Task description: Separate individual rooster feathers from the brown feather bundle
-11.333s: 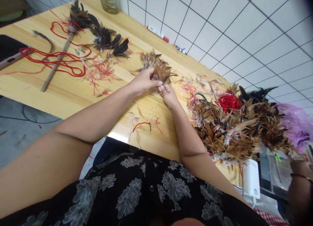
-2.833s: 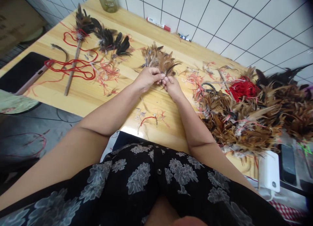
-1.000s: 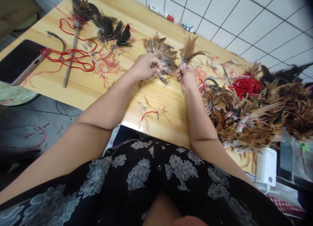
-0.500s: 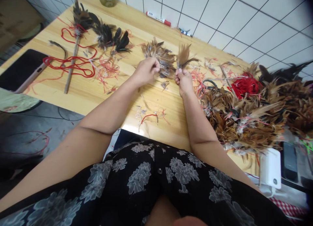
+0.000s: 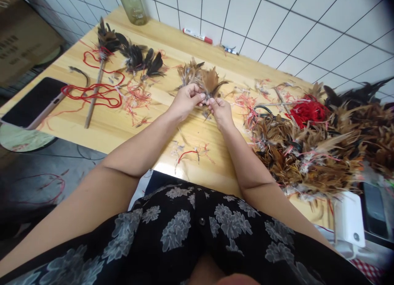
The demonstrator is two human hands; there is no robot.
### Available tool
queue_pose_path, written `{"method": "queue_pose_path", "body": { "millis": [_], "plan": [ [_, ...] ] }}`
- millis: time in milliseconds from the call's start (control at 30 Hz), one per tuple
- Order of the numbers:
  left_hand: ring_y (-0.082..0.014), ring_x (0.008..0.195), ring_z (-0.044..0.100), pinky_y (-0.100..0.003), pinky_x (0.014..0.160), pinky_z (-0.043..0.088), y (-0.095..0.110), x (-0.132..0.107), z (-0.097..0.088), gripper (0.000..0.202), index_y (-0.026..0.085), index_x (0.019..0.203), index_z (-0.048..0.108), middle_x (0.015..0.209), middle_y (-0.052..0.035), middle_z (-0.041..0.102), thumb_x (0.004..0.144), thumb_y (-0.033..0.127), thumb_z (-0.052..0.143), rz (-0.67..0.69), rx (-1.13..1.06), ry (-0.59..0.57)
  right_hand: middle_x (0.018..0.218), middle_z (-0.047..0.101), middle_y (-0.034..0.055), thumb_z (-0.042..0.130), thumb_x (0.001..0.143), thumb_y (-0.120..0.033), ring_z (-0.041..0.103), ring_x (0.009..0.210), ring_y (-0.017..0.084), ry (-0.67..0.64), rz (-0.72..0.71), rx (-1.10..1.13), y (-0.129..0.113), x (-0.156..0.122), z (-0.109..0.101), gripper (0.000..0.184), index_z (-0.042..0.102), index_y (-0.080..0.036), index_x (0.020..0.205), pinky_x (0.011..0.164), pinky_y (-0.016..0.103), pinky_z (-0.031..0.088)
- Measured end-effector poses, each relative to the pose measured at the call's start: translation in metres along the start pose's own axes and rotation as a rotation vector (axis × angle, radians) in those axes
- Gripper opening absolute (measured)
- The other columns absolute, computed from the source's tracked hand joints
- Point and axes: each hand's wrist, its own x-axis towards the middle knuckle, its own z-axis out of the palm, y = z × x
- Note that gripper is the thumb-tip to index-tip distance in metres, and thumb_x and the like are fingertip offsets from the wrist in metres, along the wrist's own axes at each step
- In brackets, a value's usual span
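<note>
My left hand [image 5: 185, 100] and my right hand [image 5: 219, 111] meet fingertip to fingertip over the middle of the wooden table [image 5: 101, 125]. Both pinch the base of a bunch of brown feathers [image 5: 203, 79], whose tips fan away from me. The fingers of each hand are curled closed on the bunch. A large heap of brown feathers [image 5: 310, 153] with scraps of red and white thread lies to the right of my right hand.
A tangle of red cord [image 5: 92, 92] and a stick with dark feathers [image 5: 101, 59] lie at the left. A phone [image 5: 33, 102] rests on the left edge. A red marker [image 5: 197, 35], a bottle [image 5: 131, 5], a red yarn ball [image 5: 308, 110] and a white box [image 5: 349, 219] are also there.
A second ago my right hand held a small tuft apart from the bunch. It has moved left and brought the tuft against the bunch in my left hand.
</note>
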Motion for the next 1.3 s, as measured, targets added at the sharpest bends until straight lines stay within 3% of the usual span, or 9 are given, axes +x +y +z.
{"method": "queue_pose_path", "body": {
  "millis": [200,333,533,633,800,933,1000,1167,1300],
  "plan": [
    [-0.014,0.074,0.072,-0.023,0.071,0.055,-0.006,-0.002,0.005,0.032,0.021,0.089,0.067,0.078,0.0033,0.073,0.096,0.005,0.095,0.036,0.021,0.016,0.066,0.056,-0.0072,0.075,0.116,-0.017,0.049,0.063,0.008,0.027,0.012,0.033,0.002,0.002,0.001,0.037,0.068,-0.02,0.08,0.068,0.019,0.045],
    [-0.0159,0.077,0.072,-0.025,0.073,0.056,-0.009,0.0,0.005,0.04,0.023,0.09,0.066,0.078,0.0029,0.071,0.096,0.02,0.105,0.065,0.016,0.03,0.067,0.057,-0.0072,0.076,0.116,-0.02,0.048,0.063,0.008,0.026,-0.008,0.013,0.004,0.002,0.001,0.038,0.068,-0.02,0.079,0.067,0.02,0.043],
    [-0.017,0.078,0.07,-0.029,0.081,0.061,-0.015,0.0,0.006,0.041,0.025,0.092,0.063,0.081,0.0034,0.07,0.095,0.017,0.104,0.098,0.047,0.02,0.068,0.058,-0.0073,0.082,0.114,-0.022,0.049,0.063,0.008,-0.069,-0.013,0.008,0.004,0.001,0.001,0.038,0.066,-0.02,0.08,0.066,0.021,0.042],
    [-0.0189,0.084,0.073,-0.031,0.086,0.063,-0.024,0.007,0.001,0.038,0.026,0.096,0.065,0.088,0.001,0.074,0.098,0.023,0.102,0.167,0.117,-0.013,0.07,0.058,-0.0077,0.082,0.114,-0.019,0.05,0.063,0.006,-0.083,-0.006,0.031,0.004,0.002,0.002,0.039,0.063,-0.021,0.08,0.065,0.019,0.043],
    [-0.0263,0.106,0.081,-0.039,0.1,0.066,-0.036,0.034,-0.032,0.032,0.026,0.109,0.071,0.107,-0.0051,0.08,0.108,0.048,0.094,0.348,0.453,0.08,0.071,0.056,-0.0083,0.086,0.114,-0.045,0.048,0.062,0.006,-0.023,0.022,0.149,0.011,0.014,-0.008,0.048,0.055,-0.024,0.083,0.059,0.016,0.042],
    [-0.0332,0.118,0.08,-0.048,0.111,0.065,-0.035,0.043,-0.056,0.018,0.027,0.104,0.079,0.116,-0.0089,0.082,0.107,0.041,0.089,0.468,0.749,0.094,0.069,0.05,-0.009,0.083,0.11,-0.071,0.043,0.059,0.007,0.106,0.034,0.196,0.017,0.03,-0.026,0.06,0.05,-0.027,0.086,0.051,0.016,0.033],
    [-0.0372,0.127,0.076,-0.054,0.119,0.062,-0.036,0.041,-0.056,0.009,0.029,0.108,0.084,0.121,-0.0096,0.083,0.104,0.035,0.09,0.518,0.874,0.019,0.069,0.049,-0.0087,0.081,0.11,-0.076,0.042,0.059,0.007,0.143,0.023,0.192,0.019,0.036,-0.032,0.064,0.048,-0.027,0.086,0.05,0.017,0.032],
    [-0.0365,0.133,0.067,-0.059,0.123,0.056,-0.046,0.04,-0.038,0.03,0.025,0.13,0.088,0.129,-0.0105,0.082,0.101,0.021,0.089,0.501,1.108,-0.036,0.07,0.048,-0.0073,0.075,0.112,-0.079,0.045,0.061,0.008,0.192,-0.002,0.175,0.023,0.037,-0.026,0.066,0.046,-0.027,0.084,0.053,0.018,0.038],
    [-0.0335,0.132,0.067,-0.055,0.124,0.054,-0.045,0.042,-0.035,0.012,0.022,0.113,0.084,0.122,-0.0097,0.081,0.102,0.022,0.087,0.487,1.123,-0.102,0.074,0.052,-0.0048,0.068,0.114,-0.083,0.049,0.065,0.011,0.221,-0.037,0.153,0.033,0.041,-0.023,0.065,0.05,-0.028,0.086,0.056,0.021,0.043]
  ]
}}
